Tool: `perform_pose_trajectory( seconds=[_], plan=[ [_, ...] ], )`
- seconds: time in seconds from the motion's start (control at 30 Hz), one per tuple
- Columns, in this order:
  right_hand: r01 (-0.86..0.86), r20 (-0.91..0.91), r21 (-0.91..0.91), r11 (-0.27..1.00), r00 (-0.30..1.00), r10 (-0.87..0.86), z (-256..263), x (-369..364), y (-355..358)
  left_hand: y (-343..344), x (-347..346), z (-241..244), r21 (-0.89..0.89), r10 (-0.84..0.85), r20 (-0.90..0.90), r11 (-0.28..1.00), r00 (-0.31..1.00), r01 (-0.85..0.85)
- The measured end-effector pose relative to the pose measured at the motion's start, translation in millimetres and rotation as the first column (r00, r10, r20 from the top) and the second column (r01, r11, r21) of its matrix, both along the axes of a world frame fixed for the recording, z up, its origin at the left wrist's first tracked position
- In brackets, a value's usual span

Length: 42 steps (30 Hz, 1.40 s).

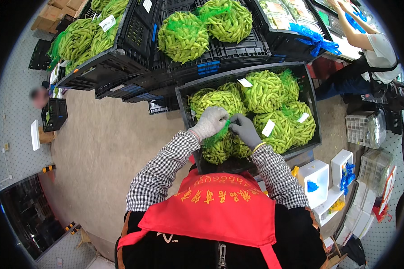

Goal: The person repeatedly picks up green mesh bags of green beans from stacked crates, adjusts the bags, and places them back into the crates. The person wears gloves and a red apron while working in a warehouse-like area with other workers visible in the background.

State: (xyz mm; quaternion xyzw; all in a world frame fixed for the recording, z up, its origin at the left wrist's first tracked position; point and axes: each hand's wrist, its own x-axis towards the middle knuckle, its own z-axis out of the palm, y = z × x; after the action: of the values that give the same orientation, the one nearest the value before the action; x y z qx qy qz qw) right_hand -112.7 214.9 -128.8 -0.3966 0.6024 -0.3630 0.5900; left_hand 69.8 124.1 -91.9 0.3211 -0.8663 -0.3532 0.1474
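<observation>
My left hand (211,123), in a light grey knit glove, pinches the gathered green mesh (220,135) of a net bag of green soybean pods (219,150). My right hand (245,130), gloved in darker grey with a yellow cuff edge, has its fingertips at the same bunched mesh, close to my left fingers. That bag lies in the near left part of a black plastic crate (247,69). Several more pod-filled net bags (264,90) fill the crate around my hands. White labels (268,128) lie on some of them.
Two net bags of pods (183,37) rest on stacked black crates (222,53) beyond. Another pod crate (97,64) stands at far left. A person (373,47) works at upper right beside a crate of packed trays (289,15). White foam boxes (314,181) stand at right.
</observation>
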Motion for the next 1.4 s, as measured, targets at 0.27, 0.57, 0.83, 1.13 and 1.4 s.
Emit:
perform_pose_trajectory(
  seconds=[0.27,0.57,0.83,1.13,1.4],
  plan=[
    [-0.173,-0.081,0.071,0.982,0.981,0.178,18.7,-2.8,-21.5,0.5,4.1,-0.7,-0.049,-0.057,0.056,0.997,0.997,0.060],
    [-0.153,0.024,0.179,0.972,0.988,0.151,28.1,6.1,-26.9,-0.5,5.0,-5.1,-0.114,-0.067,0.083,0.991,0.994,0.076],
    [-0.266,-0.693,-0.227,0.937,0.720,0.036,16.2,11.3,-15.4,0.5,-5.9,1.2,-0.096,-0.075,0.193,0.991,0.978,0.094],
    [0.327,0.037,0.088,0.941,0.943,-0.331,18.8,30.6,16.7,4.6,5.8,-7.3,-0.004,0.062,-0.013,0.998,0.998,-0.062],
    [-0.137,-0.443,-0.267,0.954,0.896,0.004,21.1,13.8,-7.2,1.7,6.9,-4.2,-0.055,-0.005,-0.047,0.999,0.999,0.002]
  ],
)
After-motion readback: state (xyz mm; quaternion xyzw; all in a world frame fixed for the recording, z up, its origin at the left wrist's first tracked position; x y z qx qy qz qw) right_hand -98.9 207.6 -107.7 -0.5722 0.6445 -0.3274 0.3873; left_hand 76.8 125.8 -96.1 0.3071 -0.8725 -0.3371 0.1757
